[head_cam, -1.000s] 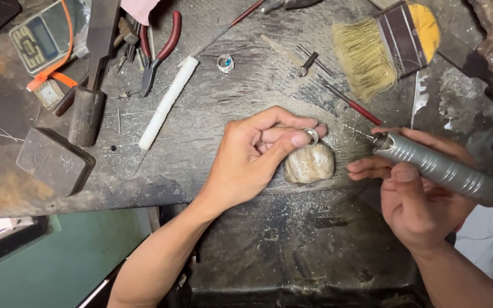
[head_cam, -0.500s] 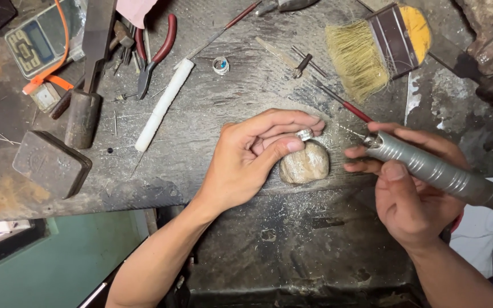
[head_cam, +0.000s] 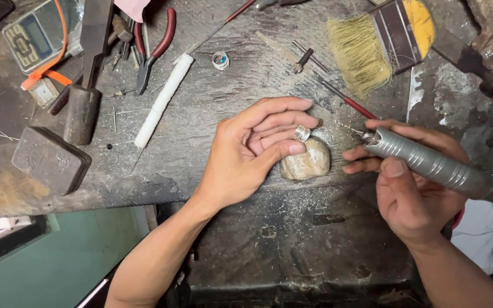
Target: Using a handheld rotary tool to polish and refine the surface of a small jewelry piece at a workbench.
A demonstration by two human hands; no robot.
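My left hand (head_cam: 246,151) has a narrow grip pinning the small silver ring (head_cam: 302,133) on the rounded tan block (head_cam: 306,162) at the tabletop (head_cam: 212,108) edge, right hand (head_cam: 412,188) gripping the grey rotary handpiece (head_cam: 429,162), tip just beside the ring; mid-polish, next needs steady contact.

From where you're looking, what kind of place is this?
Most likely a jeweller's workbench. The left hand steadies a small metal ring on a rounded block, the right hand holds a rotary handpiece, and pliers lie nearby.
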